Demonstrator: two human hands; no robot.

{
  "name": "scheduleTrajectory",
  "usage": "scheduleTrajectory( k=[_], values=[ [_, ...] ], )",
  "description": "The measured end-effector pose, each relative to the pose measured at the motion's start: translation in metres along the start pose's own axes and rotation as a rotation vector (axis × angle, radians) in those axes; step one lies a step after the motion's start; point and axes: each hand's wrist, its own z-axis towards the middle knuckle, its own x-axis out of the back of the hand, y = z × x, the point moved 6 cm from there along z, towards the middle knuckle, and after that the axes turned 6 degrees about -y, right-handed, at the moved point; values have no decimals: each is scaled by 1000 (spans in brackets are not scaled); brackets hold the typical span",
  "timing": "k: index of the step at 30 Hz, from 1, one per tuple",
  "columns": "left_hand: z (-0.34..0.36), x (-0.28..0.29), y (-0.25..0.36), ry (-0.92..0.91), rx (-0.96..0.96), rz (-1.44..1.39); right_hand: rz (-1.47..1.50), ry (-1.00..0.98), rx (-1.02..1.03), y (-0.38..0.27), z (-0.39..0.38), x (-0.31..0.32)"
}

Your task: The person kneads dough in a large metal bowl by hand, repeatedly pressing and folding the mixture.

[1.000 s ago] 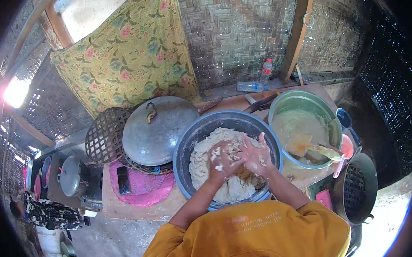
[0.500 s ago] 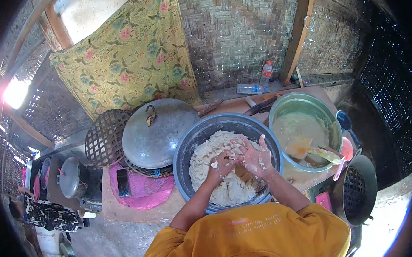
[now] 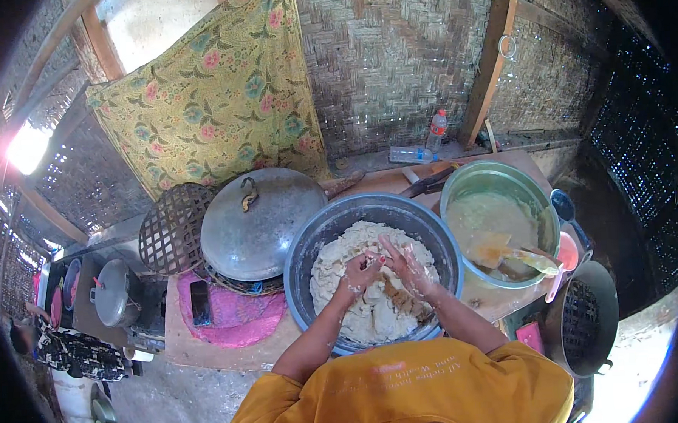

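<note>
Pale, lumpy white dough (image 3: pixel 331 284) lies inside a wide, round, blue-grey basin (image 3: pixel 300 280), in front of the person's body on a light brown surface (image 3: pixel 266 360). The left hand (image 3: pixel 359 275) is over the middle of the dough, with its grip curled and the fingertips close together beside the other hand; I cannot tell if some small piece is between them. The right hand (image 3: pixel 408 270) has its grip loose, the fingers stretched and a little apart, and seems to have hold of nothing. Whether its palm rests on the dough is not clear.

As for what could go wrong, I think the brown, grainy patch (image 3: pixel 406 303) could stay in streaks, if only the top is worked and the bottom is not turned. White bits stick on the fingers, so some could drop outside the rim if the hands are shaken there. A hard push on one side could perhaps make the basin slide against the deep green tub (image 3: pixel 496 174) with cloudy liquid, which stands just beside it at the right.

About its look, the dough is rough and uneven, broken in clumps, with a dry, matt face, and it covers most of the bottom.
</note>
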Motion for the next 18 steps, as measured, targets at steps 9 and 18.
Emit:
scheduleTrajectory(
  k=[9, 18],
  values=[
    [2, 11, -13, 3, 65, -91, 341, 110, -29, -11, -2, 2],
    [1, 15, -24, -42, 44, 166, 4, 166, -38, 8, -2, 16]
  ],
)
